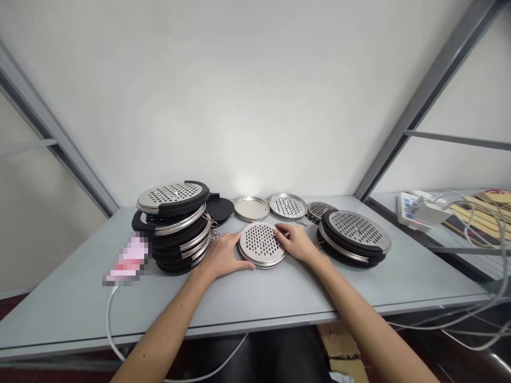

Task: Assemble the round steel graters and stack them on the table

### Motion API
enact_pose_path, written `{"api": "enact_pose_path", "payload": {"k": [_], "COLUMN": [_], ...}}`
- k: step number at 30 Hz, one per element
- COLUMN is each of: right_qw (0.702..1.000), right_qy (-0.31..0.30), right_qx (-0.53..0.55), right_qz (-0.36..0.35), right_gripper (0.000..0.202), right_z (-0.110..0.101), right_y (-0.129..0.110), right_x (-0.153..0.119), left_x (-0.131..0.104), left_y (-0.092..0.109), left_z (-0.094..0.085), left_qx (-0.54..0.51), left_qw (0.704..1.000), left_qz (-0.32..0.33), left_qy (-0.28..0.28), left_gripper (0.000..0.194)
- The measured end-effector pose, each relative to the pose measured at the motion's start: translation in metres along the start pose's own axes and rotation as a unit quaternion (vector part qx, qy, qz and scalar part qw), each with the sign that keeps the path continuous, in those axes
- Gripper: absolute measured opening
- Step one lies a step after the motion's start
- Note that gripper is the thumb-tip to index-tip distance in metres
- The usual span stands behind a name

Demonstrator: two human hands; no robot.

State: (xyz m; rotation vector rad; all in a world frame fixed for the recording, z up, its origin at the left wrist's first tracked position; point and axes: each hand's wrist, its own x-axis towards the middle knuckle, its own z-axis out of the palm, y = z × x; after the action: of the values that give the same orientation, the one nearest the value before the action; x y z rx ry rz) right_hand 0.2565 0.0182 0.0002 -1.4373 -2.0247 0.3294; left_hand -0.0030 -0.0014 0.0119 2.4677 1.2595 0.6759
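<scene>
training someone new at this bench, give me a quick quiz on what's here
1. Which is taller? A) left disc stack B) right disc stack
2. True or false: both the left hand and right hand touch the grater disc between them.
3. Fill in: at the back, the plain metal disc sits between the black disc and a ____ metal disc.

Key: 1 A; 2 true; 3 perforated

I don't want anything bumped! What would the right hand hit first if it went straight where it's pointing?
The front middle grater. The right hand already seems to touch its edge, though exact contact is hard to see.
</scene>
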Motion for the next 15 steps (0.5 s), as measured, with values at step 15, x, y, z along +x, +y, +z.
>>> {"api": "enact_pose_path", "payload": {"k": [15], "right_qw": [0.995], "right_qy": [-0.038], "right_qx": [0.071], "right_qz": [0.056], "right_gripper": [0.040], "right_z": [0.0037], "right_y": [0.0060], "right_x": [0.0013], "left_x": [-0.0003], "left_y": [0.0001], "left_z": [0.0004], "left_qx": [0.006], "left_qw": [1.000], "left_qz": [0.007], "left_qy": [-0.004], "left_gripper": [0.086]}}
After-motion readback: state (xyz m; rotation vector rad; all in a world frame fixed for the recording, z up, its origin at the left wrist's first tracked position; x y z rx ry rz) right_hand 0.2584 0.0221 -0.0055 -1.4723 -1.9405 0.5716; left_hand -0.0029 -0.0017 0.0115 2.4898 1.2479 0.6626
